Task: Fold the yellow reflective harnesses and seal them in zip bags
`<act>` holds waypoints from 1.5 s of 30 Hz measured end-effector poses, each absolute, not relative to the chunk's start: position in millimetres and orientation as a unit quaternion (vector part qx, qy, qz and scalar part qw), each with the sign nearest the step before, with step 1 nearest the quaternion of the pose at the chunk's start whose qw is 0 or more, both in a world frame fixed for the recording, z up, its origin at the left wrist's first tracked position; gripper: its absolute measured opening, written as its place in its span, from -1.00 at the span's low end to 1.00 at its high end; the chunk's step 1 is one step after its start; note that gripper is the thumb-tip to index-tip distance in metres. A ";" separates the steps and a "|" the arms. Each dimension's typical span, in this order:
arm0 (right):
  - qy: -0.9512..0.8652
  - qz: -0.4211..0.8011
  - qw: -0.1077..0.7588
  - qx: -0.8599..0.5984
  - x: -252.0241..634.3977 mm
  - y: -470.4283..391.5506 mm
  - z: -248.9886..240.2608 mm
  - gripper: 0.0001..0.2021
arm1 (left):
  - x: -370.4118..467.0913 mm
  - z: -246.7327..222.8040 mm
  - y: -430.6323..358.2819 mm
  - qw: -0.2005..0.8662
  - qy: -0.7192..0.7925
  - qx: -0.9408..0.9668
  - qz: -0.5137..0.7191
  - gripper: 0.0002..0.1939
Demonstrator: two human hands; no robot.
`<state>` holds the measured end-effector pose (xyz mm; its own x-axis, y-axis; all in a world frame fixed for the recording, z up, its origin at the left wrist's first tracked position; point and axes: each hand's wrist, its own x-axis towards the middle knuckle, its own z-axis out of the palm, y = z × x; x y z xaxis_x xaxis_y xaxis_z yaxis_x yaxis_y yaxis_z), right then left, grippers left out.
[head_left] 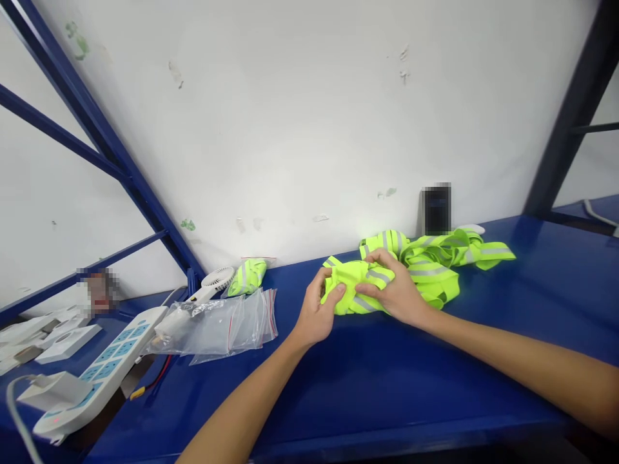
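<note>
Between my hands is a bunched neon-yellow strap with grey reflective stripes [355,277]. My left hand [318,308] grips its left side, thumb on the front. On the right side, my right hand [394,287] pinches the same bundle with thumb and fingers. Just behind and to the right, more neon-yellow straps [432,267] lie in a loose heap on the blue table [387,380]. A clear bag with a folded yellow strap inside [248,276] rests near the wall, left of my hands.
Clear zip bags [236,325] lie on the table to the left, beside a small white fan [217,278]. Farther left are a white power strip [104,370] and white boxes [68,343]. A dark blurred object [436,211] leans against the wall behind the heap.
</note>
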<state>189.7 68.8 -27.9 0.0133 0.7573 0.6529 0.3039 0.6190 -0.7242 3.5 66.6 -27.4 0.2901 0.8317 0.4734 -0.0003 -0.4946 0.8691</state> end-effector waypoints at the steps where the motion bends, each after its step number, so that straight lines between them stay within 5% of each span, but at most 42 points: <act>1: -0.688 0.194 0.587 -0.380 191.2 68.5 -28.1 -0.48 | 2.4 -28.3 67.4 0.396 0.302 0.698 0.515 -0.76; 7: -0.770 0.177 0.529 -0.308 200.6 62.5 -27.1 -0.05 | -0.6 -39.4 74.5 0.392 0.335 0.673 0.530 -0.71; 13: -0.788 0.139 0.507 -0.321 199.3 61.5 -27.8 -0.50 | -2.5 -26.6 67.2 0.350 0.305 0.716 0.522 -0.51; 19: -0.749 0.227 0.528 -0.331 189.6 65.5 -31.8 -0.73 | -4.0 -30.1 71.5 0.292 0.315 0.775 0.464 -0.67; 29: -0.667 0.248 0.553 -0.433 168.0 55.4 -52.0 -0.62 | -7.5 -48.6 74.5 0.215 0.307 0.807 0.457 -0.71; 36: -0.666 0.325 0.533 -0.408 170.8 54.5 -47.7 -0.66 | -10.6 -52.5 75.6 0.048 0.270 0.851 0.448 -0.82; 45: -0.648 0.288 0.555 -0.434 172.6 66.5 -47.2 -0.62 | -19.1 -35.4 86.2 -0.066 0.254 0.851 0.456 -0.56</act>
<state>172.6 66.5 -47.2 -0.0074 0.8833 0.4688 0.2434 0.4563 -0.8559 -19.1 86.2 -35.4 0.4557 0.3715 0.8089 0.4912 -0.8628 0.1195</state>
